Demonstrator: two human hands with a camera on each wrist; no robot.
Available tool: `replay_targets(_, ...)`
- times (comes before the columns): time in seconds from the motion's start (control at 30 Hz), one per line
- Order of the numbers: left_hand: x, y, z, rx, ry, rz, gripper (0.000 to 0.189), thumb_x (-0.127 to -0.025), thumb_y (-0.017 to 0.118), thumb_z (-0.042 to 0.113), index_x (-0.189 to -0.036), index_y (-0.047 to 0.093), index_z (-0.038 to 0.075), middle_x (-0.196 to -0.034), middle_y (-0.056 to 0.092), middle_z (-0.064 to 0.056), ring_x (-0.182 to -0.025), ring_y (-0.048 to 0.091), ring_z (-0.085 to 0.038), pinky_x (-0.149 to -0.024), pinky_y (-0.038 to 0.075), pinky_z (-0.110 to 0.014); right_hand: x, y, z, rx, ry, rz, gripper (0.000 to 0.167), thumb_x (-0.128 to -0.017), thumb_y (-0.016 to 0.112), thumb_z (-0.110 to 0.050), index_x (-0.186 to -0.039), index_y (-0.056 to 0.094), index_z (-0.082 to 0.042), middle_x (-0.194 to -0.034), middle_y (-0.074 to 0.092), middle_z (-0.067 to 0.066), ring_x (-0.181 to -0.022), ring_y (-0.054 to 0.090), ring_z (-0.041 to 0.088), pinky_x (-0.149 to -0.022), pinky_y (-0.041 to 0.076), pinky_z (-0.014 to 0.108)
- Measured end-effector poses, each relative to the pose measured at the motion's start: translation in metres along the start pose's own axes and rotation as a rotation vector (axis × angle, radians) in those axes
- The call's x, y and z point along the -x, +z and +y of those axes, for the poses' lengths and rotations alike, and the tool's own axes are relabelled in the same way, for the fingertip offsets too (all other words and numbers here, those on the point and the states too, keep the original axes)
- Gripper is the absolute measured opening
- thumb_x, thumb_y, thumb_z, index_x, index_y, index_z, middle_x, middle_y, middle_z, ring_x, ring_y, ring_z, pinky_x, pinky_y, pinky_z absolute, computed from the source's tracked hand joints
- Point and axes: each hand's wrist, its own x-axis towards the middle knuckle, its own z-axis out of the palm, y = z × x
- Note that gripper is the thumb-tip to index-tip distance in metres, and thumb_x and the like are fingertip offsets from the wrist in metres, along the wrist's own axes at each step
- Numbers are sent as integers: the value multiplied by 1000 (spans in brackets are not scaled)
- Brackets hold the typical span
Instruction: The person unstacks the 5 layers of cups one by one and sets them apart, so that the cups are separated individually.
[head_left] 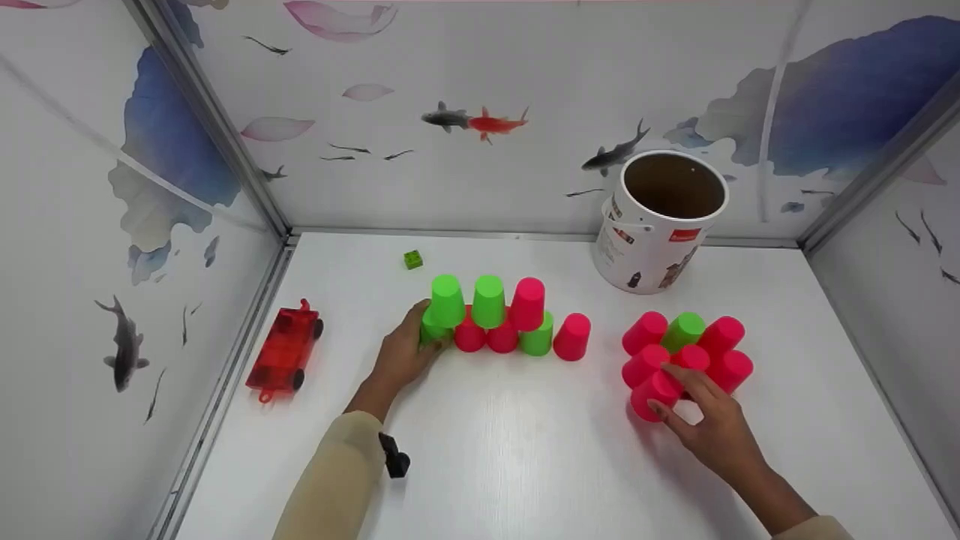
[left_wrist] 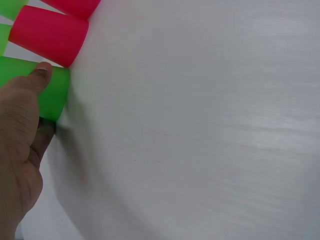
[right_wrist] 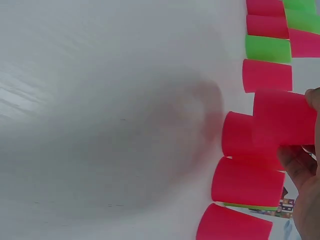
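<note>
The cart (head_left: 285, 351) stands at left, apart from the left hand (head_left: 401, 356), whose fingers curl round the green cup (head_left: 433, 330) at the left end of the row (head_left: 470, 337). Three upper cups (head_left: 489, 301) leave its right end uncapped. Bare worktop (head_left: 525, 450) opens near and rightward. The right hand (head_left: 716, 431) pinches a red cup (head_left: 654, 397) at the near side of the cluster (head_left: 691, 357). Stacking seems in hand; next probably calls for a high, leftward carry.
</note>
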Motion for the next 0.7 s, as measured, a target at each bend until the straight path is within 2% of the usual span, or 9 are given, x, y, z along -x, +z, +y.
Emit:
replay_targets(0.07, 0, 0, 0, -1, 3, 0, 78, -106, 78, 34, -170, 35, 22, -164, 59, -11, -153, 57, -35, -128, 46, -57, 4, 5, 3, 15, 20, -17, 82, -70, 106, -5, -142, 67, -8, -127, 74, 7, -112, 79, 29, -87, 71, 44)
replay_targets(0.1, 0, 0, -1, -3, 6, 1, 78, -106, 78, 34, -170, 35, 22, -164, 59, -11, -153, 57, -35, -128, 46, -57, 6, 6, 5, 17, 32, -27, 81, -70, 105, -4, -142, 67, -8, -127, 74, 7, -112, 79, 30, -87, 71, 47)
replay_targets(0.3, 0, 0, -1, -6, -3, -3, 78, -106, 77, 34, -170, 33, 22, -165, 58, -10, -153, 56, -35, -129, 46, -56, 14, 13, 9, 3, 100, -86, 80, -75, 103, -5, -144, 63, -9, -129, 74, 8, -114, 79, 33, -90, 69, 52)
replay_targets(0.47, 0, 0, -2, 2, -19, -9, 79, -107, 75, 37, -171, 32, 23, -167, 56, -10, -155, 53, -34, -130, 44, -56, 14, 15, 10, 2, 94, -85, 82, -73, 104, -5, -145, 63, -8, -128, 73, 9, -113, 78, 32, -89, 69, 54)
replay_targets(0.7, 0, 0, -3, -8, -11, -9, 79, -107, 76, 37, -171, 32, 22, -166, 56, -11, -154, 54, -35, -129, 45, -57, 12, 14, 9, 1, 98, -101, 84, -74, 104, -8, -146, 61, -9, -129, 71, 10, -114, 77, 34, -87, 69, 55)
